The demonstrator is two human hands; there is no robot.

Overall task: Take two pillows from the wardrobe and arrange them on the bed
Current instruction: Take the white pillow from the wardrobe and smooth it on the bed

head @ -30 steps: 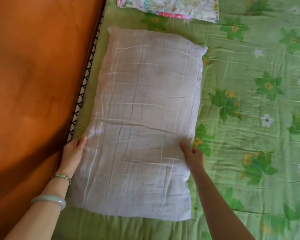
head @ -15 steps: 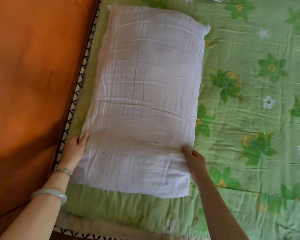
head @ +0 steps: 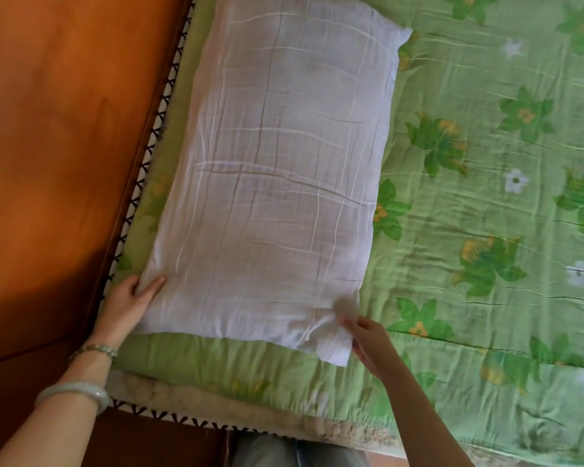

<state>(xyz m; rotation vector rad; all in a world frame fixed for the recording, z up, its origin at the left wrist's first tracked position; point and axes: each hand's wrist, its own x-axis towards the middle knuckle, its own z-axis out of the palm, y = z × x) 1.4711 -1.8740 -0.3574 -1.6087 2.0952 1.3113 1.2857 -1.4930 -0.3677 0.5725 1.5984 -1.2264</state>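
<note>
A white, creased pillow (head: 284, 170) lies flat along the left side of the bed, on a green floral sheet (head: 486, 230). My left hand (head: 132, 298) grips the pillow's near left corner, thumb on top. My right hand (head: 368, 338) pinches the near right corner, which is bunched and a little blurred. The second pillow is out of the frame now.
An orange-brown wooden headboard (head: 64, 146) runs along the left, right beside the pillow. The mattress edge with black-and-white trim (head: 155, 412) lies close to me. Open sheet stretches to the right. My grey trousers (head: 297, 453) show at the bottom.
The pillow has slid toward me, and the view has dropped. Both hands shifted from the pillow's sides down to its near corners. The floral pillow at the top has left the frame.
</note>
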